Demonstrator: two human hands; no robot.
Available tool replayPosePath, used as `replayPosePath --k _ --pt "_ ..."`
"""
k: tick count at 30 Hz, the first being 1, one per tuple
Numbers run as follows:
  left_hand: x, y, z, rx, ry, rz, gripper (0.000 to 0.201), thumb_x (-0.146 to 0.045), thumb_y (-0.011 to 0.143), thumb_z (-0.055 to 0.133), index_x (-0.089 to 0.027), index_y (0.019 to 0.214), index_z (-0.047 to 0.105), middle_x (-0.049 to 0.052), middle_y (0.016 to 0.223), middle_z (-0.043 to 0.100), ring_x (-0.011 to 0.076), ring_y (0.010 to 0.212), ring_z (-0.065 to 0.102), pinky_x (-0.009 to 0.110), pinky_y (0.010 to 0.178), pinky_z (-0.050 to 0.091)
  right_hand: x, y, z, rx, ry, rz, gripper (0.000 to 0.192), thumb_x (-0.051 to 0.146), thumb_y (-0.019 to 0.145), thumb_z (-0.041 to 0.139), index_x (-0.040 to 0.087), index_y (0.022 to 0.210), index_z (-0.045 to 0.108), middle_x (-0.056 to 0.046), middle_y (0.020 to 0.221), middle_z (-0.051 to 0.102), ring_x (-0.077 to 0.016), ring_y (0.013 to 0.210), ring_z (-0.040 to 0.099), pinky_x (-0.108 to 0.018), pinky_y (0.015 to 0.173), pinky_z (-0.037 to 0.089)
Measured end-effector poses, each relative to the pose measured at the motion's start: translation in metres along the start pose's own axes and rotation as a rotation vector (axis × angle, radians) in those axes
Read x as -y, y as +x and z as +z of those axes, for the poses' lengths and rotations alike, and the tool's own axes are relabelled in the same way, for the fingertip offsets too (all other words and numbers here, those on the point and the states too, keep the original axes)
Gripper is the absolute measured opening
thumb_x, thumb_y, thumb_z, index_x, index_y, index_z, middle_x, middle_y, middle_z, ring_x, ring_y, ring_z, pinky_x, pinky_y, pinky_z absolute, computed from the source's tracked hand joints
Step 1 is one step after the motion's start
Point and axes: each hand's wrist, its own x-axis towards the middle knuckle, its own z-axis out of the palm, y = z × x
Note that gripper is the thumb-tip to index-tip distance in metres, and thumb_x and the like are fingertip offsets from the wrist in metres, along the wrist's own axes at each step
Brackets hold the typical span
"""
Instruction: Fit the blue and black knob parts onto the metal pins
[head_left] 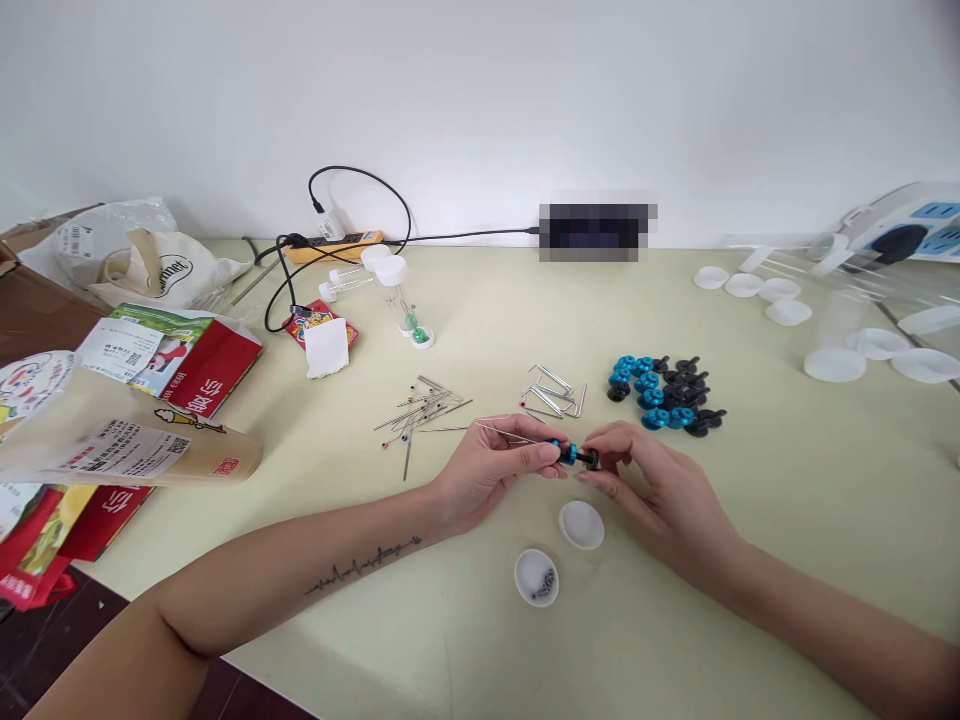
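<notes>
A: Where is the small blue-and-black part (576,455) found?

B: Just below the centre of the frame, above the pale tabletop (465,640). It is pinched between the two hands, which meet fingertip to fingertip.

A: How is it gripped?

B: The blue end is clamped between the thumb and forefinger of the left hand (491,470). A thin metal pin (504,430) is also seen at that hand, slanting toward the upper left. The black end is enclosed by the fingertips of the right hand (649,485), closed tightly about it. So the part lies across the gap, one end in each grip.

A: What is laid nearby?

B: A heap of blue and black knobs (664,393) is seen just above the right hand, bent hex keys (553,392) above the part, and loose pins (420,410) above the left hand. Two white caps (559,552) are set below the hands; small dark bits are held in the lower one.
</notes>
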Motion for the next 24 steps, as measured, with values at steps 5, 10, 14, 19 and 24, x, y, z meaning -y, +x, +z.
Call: replayPosePath --k 5,10,14,19,24 --pt "0.0004 -0.0011 0.0008 0.013 0.025 -0.004 0.021 -0.023 0.068 0.074 -0.014 0.086 0.069 0.004 0.085 0.066 0.0109 0.068 0.062 0.029 0.077 0.047 0.0016 0.0022 -0.0035 0.057 0.0 -0.022 0.033 0.029 0.097 0.031 0.021 0.072 0.05 -0.001 0.062 0.055 -0.0144 0.058 0.05 -0.029 0.06 0.04" --pt "-0.0002 -0.0003 0.0002 0.0 0.001 0.003 0.02 -0.022 0.069 0.072 -0.014 0.087 0.069 0.004 0.089 0.066 0.0103 0.07 0.063 0.028 0.079 0.047 0.0005 0.0011 -0.0002 -0.004 -0.008 -0.001 0.013 0.033 0.092 0.043 0.023 0.092 0.051 -0.002 0.076 0.06 -0.0156 0.065 0.055 -0.028 0.059 0.042" --pt "-0.0011 -0.0002 0.0004 0.003 0.007 -0.007 0.02 -0.023 0.07 0.072 -0.014 0.088 0.069 0.004 0.087 0.066 0.0101 0.07 0.062 0.028 0.079 0.047 0.0004 0.0005 0.0 -0.003 -0.019 0.018 0.011 0.031 0.092 0.044 0.023 0.091 0.051 0.0 0.073 0.059 -0.0145 0.062 0.054 -0.027 0.055 0.04" --pt "0.0005 -0.0003 0.0003 0.016 0.021 0.008 0.02 -0.022 0.069 0.072 -0.013 0.086 0.069 0.005 0.088 0.066 0.0107 0.07 0.063 0.028 0.077 0.048 0.0013 0.0019 -0.0021 0.061 -0.046 0.019 0.028 0.031 0.095 0.035 0.022 0.073 0.05 0.001 0.061 0.054 -0.0139 0.057 0.05 -0.026 0.053 0.038" --pt "0.0001 -0.0003 0.0003 -0.008 0.004 0.006 0.019 -0.022 0.07 0.072 -0.013 0.087 0.068 0.005 0.089 0.066 0.0106 0.071 0.063 0.028 0.079 0.047 0.001 0.0008 0.0011 -0.042 -0.02 0.021 0.009 0.031 0.091 0.047 0.024 0.096 0.049 0.0 0.075 0.059 -0.0136 0.061 0.054 -0.026 0.055 0.04"
